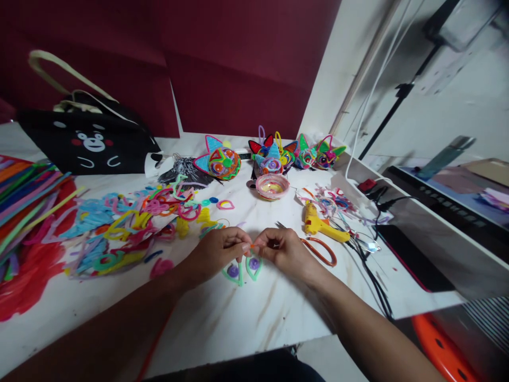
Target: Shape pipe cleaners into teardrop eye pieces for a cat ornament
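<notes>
My left hand [222, 250] and my right hand [284, 252] meet above the middle of the table, fingertips pinched on a small orange pipe cleaner [253, 245]. Just below the fingers lie two green leaf-shaped pieces with purple coils, one on the left [234, 271] and one on the right [254, 264]. A long red pipe cleaner [159, 339] runs down beside my left forearm. Orange-handled scissors [324, 252] lie right of my right hand, partly hidden by it.
Colourful pipe cleaner pieces [115, 233] cover the left. Behind are a round bowl [272, 187] and several decorated cat-like faces [225, 162]. A yellow glue gun [324, 225], black cables [371, 281] and a phone [413, 257] lie right. A black bag [91, 143] stands back left.
</notes>
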### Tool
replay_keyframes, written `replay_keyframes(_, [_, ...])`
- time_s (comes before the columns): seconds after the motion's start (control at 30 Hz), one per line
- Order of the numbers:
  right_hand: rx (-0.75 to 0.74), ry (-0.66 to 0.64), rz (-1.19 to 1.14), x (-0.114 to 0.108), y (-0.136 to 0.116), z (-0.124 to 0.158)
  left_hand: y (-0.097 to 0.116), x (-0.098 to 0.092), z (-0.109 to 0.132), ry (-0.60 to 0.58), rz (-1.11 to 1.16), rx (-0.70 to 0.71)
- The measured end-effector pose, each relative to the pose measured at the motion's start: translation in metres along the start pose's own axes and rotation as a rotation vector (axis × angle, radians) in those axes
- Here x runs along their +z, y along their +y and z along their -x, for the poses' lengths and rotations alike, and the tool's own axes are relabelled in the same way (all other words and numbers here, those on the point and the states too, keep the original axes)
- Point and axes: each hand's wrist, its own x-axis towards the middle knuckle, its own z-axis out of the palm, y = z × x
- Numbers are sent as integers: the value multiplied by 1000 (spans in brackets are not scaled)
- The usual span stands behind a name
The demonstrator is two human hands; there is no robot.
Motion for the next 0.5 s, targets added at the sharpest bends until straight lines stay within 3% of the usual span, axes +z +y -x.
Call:
replay_keyframes(0.2, [21, 5, -158, 4, -2, 1, -7, -2, -3, -37, 159, -122])
replay_keyframes(0.5, [112, 64, -329, 11, -5, 2, -7, -1, -1, -16, 228, -135])
